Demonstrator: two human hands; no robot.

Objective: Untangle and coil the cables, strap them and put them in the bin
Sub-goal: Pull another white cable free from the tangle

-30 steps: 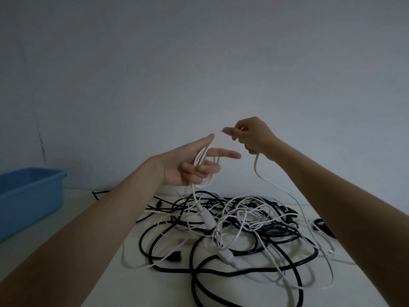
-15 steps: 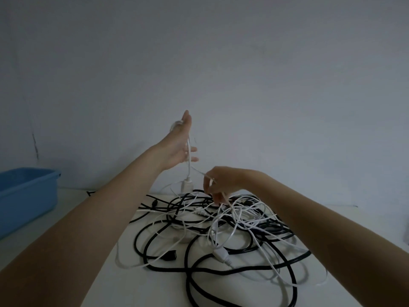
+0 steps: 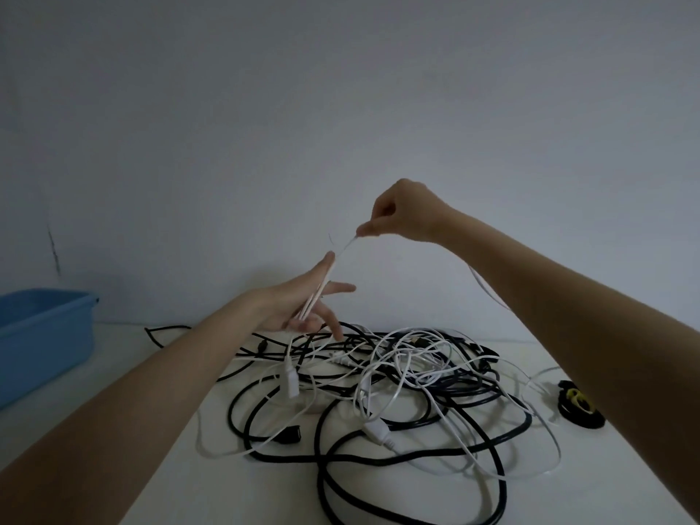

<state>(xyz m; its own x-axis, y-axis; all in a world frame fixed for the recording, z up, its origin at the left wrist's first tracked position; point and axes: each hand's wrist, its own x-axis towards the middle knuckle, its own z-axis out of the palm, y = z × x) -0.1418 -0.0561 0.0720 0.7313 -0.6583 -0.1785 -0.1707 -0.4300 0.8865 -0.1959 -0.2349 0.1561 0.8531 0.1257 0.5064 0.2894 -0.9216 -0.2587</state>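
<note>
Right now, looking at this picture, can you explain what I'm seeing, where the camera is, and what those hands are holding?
The camera sits on a person's head, looking forward and down at two bare arms. The left hand has loops of a white cable wound across its palm. The right hand pinches that same cable and holds it higher. Below, on a white table, lies a tangle of black and white cables. A blue bin stands at the left edge.

Both bare forearms reach forward, raised. The left hand (image 3: pixel 303 297) is spread, palm up, fingers extended, thin white cable (image 3: pixel 316 293) strands lying across them. The right hand (image 3: pixel 401 212), higher, pinches that cable between thumb and fingertips.
</note>
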